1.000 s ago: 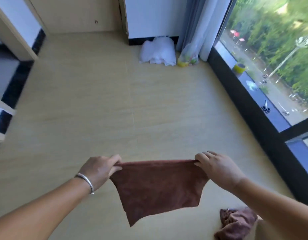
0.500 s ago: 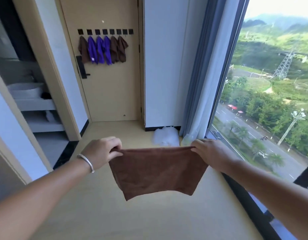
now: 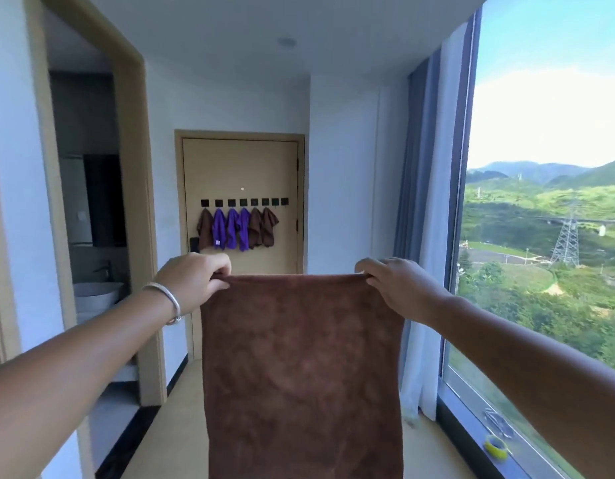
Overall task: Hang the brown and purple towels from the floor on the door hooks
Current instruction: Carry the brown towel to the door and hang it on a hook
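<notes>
Below, brown towel (image 3: 300, 368) bottom edge out of frame

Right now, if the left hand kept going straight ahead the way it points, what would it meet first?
Probably nothing close: the left hand, pinching the brown towel's top corner, points down the corridor. The first thing in that line looks like the door, near the hung towels. Depth is unclear.
</notes>
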Motion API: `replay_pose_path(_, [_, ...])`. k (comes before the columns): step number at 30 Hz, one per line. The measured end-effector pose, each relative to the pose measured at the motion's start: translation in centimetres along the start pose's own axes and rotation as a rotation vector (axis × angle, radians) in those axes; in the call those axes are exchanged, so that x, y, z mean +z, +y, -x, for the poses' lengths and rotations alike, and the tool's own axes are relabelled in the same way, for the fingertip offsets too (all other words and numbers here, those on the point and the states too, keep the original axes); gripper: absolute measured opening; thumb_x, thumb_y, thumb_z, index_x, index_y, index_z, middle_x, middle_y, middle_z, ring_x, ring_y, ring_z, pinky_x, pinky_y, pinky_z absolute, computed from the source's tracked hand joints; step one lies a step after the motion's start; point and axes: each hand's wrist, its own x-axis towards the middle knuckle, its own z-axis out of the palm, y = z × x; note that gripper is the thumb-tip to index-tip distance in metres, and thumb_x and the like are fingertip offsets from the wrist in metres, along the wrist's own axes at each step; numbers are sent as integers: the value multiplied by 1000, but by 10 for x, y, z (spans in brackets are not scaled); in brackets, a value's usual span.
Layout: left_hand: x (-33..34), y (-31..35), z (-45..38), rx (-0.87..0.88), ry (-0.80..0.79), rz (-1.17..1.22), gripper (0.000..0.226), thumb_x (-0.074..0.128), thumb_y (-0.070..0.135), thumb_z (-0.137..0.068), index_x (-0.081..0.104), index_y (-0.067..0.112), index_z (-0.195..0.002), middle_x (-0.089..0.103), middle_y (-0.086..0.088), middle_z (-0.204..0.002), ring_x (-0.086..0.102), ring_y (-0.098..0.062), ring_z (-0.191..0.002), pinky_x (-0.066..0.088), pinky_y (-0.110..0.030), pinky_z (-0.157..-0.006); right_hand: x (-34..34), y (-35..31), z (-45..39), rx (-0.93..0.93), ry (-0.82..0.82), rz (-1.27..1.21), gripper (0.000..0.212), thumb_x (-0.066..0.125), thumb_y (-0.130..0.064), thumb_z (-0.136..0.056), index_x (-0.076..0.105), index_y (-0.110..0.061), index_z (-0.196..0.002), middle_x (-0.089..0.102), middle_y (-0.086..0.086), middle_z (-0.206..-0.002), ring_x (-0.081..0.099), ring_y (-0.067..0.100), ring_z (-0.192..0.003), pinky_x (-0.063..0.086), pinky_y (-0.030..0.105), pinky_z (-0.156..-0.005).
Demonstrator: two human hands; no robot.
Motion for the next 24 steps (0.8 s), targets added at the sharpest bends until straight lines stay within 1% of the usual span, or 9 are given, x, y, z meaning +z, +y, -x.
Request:
replay_pose_path(3, [-17, -10, -14, 64, 45, -34, 23, 68, 24, -86, 46, 33, -86, 50, 23, -73, 51, -6, -63, 35, -26, -55, -4, -6, -23, -101, 26, 31, 40, 48, 1, -88, 44, -34, -107, 59, -12, -99, 47, 12, -72, 41, 27, -61])
replay_pose_path(5, [-21, -18, -22, 167, 63, -94, 22, 65, 18, -87, 48, 31, -90, 50, 22, -79, 52, -11, -67, 42, -30, -61, -2, -8, -39, -156, 26, 72, 48, 46, 9, -79, 48, -33, -103, 56, -16, -105, 42, 8, -73, 35, 25, -61])
replay_pose_path(8, [-18, -34, -33, 332, 42, -174, 27, 53, 6, -90, 52, 33, -90, 54, 21, -92, 51, -9, -75, 44, -30, -63, 10, 0, -62, -186, 31, 101, 48, 45, 8, -80, 57, -33, -102, 55, -17, -111, 50, 7, -82, 34, 23, -66])
replay_pose_path(10, [-6, -46, -44, 374, -7, -244, 39, 48, 0, -89, 55, 37, -97, 53, 24, -106, 53, -5, -88, 46, -29, -68, 26, 11, -78, -179, 41, 98, 49, 45, 5, -85, 60, -35, -107, 55, -17, -113, 55, 7, -92, 38, 21, -71])
replay_pose_path(12, [10, -54, -56, 391, -53, -278, 48, 47, -1, -88, 56, 42, -107, 52, 28, -115, 52, -3, -97, 47, -28, -75, 44, 21, -93, -181, 41, 95, 49, 43, 3, -87, 62, -36, -111, 56, -17, -114, 55, 6, -97, 42, 21, -75])
replay_pose_path(15, [43, -68, -80, 388, -90, -267, 55, 47, 1, -90, 54, 46, -121, 51, 27, -124, 52, -3, -106, 45, -24, -80, 75, 40, -118, -205, 58, 74, 42, 43, -4, -88, 66, -33, -106, 60, -17, -111, 52, 7, -102, 42, 23, -77])
replay_pose_path(18, [74, -79, -113, 381, -110, -278, 61, 45, 1, -91, 46, 47, -131, 43, 25, -135, 51, -3, -112, 42, -20, -79, 107, 61, -148, -206, 93, 24, 27, 47, -21, -88, 70, -31, -95, 63, -17, -102, 50, 5, -103, 44, 25, -85])
replay_pose_path(21, [103, -87, -155, 340, -148, -236, 65, 45, -1, -86, 39, 45, -132, 40, 26, -139, 49, -2, -114, 40, -19, -84, 140, 88, -184, -187, 72, -47, 18, 52, -38, -90, 67, -31, -84, 58, -17, -91, 51, 3, -88, 47, 23, -74])
replay_pose_path(24, [129, -96, -195, 308, -176, -234, 66, 41, -1, -81, 39, 43, -131, 40, 23, -140, 50, -3, -110, 34, -17, -80, 173, 118, -219, -178, 49, -154, 15, 55, -25, -93, 61, -27, -79, 54, -13, -90, 54, 8, -76, 50, 30, -71])
